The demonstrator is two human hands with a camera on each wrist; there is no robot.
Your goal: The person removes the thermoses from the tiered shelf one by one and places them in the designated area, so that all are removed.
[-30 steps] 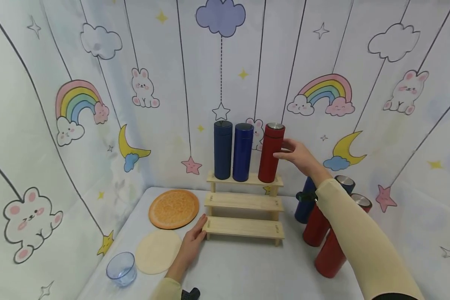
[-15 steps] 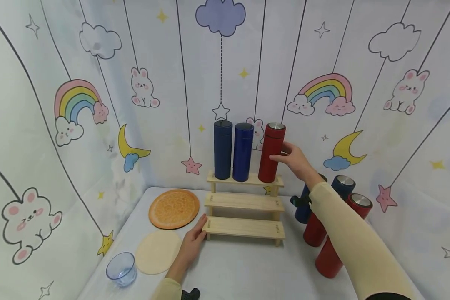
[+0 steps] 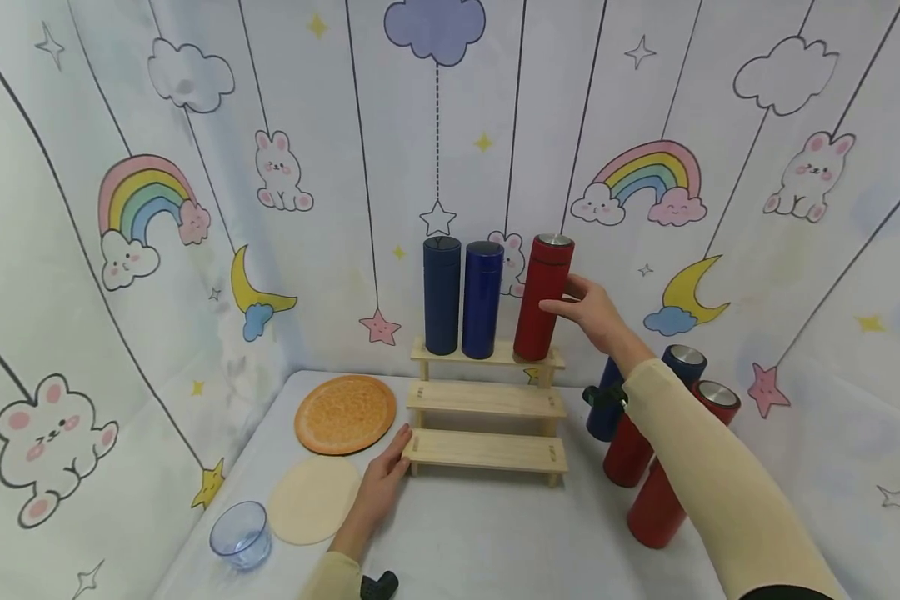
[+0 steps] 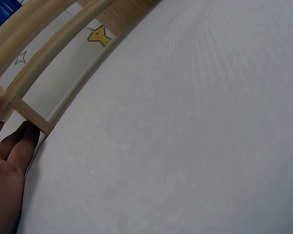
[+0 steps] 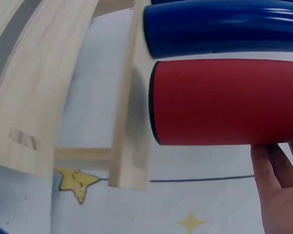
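Observation:
A red thermos bottle (image 3: 543,300) stands at the right end of the top step of a three-step wooden rack (image 3: 486,450), leaning slightly to the right. My right hand (image 3: 596,315) holds it from the right, thumb across the front and fingers behind. In the right wrist view, the bottle's dark-rimmed base (image 5: 155,102) is at the top board, and part of the hand (image 5: 281,195) shows. My left hand (image 3: 382,482) grips the left end of the lowest step; in the left wrist view its fingers (image 4: 23,146) are beside the rack's leg.
Dark blue (image 3: 442,296) and glossy blue (image 3: 483,300) bottles share the top step. Several red (image 3: 656,508) and blue bottles stand at right, partly behind my forearm. An orange round mat (image 3: 345,414), cream disc (image 3: 315,500) and clear blue glass (image 3: 241,536) lie left.
The red bottle's top has shifted slightly up and right against the blue bottles, while its base stays on the step. The whole head view has shifted slightly. My left hand keeps its place.

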